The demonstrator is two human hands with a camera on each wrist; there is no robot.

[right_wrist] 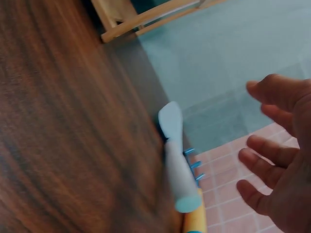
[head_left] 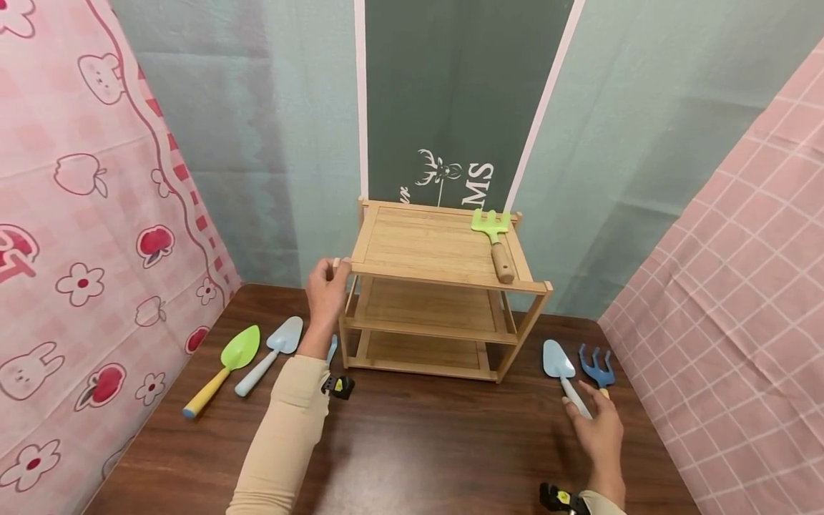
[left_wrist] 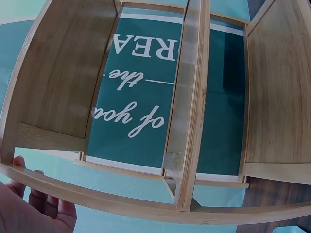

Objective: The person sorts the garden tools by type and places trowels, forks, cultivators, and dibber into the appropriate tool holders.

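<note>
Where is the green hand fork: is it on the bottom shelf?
No, the green hand fork lies on the wooden top shelf.

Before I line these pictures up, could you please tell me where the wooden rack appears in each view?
Head: the wooden rack stands just right of centre, with the left hand at its near left top corner.
Left wrist: the wooden rack fills most of the picture, turned so its boards run up and down.
Right wrist: only part of the wooden rack shows, at the top, left of centre.
Shared landmark: the blue-green cloth behind it.
</note>
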